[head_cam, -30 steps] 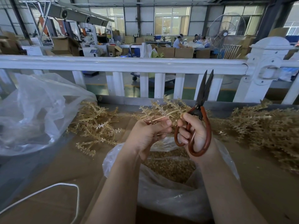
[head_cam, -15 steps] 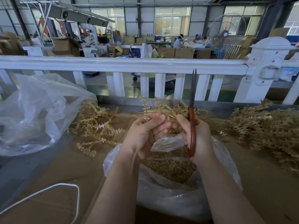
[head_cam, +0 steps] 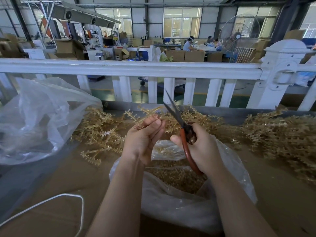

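My left hand (head_cam: 143,139) pinches a tan plastic sprue branch (head_cam: 147,112) with small parts along it, held above the table. My right hand (head_cam: 201,149) grips red-handled scissors (head_cam: 185,142); their dark blades (head_cam: 171,108) are slightly apart and point up and to the left, crossing the branch. Below both hands stands a clear plastic bag (head_cam: 179,207) with its mouth open, holding many small tan cut pieces (head_cam: 177,177).
Tan sprue branches lie in a pile (head_cam: 100,132) at left and in a bigger heap (head_cam: 280,134) at right on the brown table (head_cam: 51,194). A crumpled clear bag (head_cam: 37,117) sits far left, a white cord (head_cam: 56,199) near the front. A white railing (head_cam: 136,69) runs behind.
The scissors tilted from pointing up-right, through vertical, to pointing up-left over the branch, and their blades have parted again. My left hand raised the branch slightly toward the blades.
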Demonstrator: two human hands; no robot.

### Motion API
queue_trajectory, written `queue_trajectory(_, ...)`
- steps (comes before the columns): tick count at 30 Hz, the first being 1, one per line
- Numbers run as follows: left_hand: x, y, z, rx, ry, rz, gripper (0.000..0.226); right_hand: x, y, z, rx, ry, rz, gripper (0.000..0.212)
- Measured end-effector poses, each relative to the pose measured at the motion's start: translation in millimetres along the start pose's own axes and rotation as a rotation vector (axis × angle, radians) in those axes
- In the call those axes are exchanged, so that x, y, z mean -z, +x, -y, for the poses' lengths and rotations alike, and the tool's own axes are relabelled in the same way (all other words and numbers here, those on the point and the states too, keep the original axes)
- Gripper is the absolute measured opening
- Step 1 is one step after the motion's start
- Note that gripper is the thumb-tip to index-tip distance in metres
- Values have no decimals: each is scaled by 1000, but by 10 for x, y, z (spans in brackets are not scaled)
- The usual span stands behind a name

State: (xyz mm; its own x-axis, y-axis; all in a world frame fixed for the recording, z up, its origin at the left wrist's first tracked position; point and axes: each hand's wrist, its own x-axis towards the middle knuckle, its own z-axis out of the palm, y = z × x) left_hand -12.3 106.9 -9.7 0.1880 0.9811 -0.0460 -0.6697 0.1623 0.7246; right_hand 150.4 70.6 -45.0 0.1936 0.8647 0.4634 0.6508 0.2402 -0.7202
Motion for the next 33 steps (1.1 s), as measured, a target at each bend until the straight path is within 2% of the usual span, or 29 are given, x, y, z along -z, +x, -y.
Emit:
queue_trajectory(4, 20, -15, -35, -68, 104, 5, 16, -11, -25, 1, 52, -115, 43, 62)
queue_trajectory(11, 19, -40, -37, -135, 250, 45, 19, -16, -35, -6, 78, -228, 42, 48)
queue_trajectory(15, 18, -32, -48, -155, 268, 51, 17, -15, -27, -9, 91, -269, 7, 55)
queue_trajectory(20, 34, -33, -59, -165, 266, 70, 14, -26, -30, -25, 95, -275, 4, 49)
queue_trajectory(28, 45, -35, -64, -178, 246, 85, 12, -16, -37, -21, 114, -277, -26, 54)
queue_trajectory(33, 63, -15, -61, -173, 228, 69, 23, -23, -46, -9, 161, -301, -84, 46)
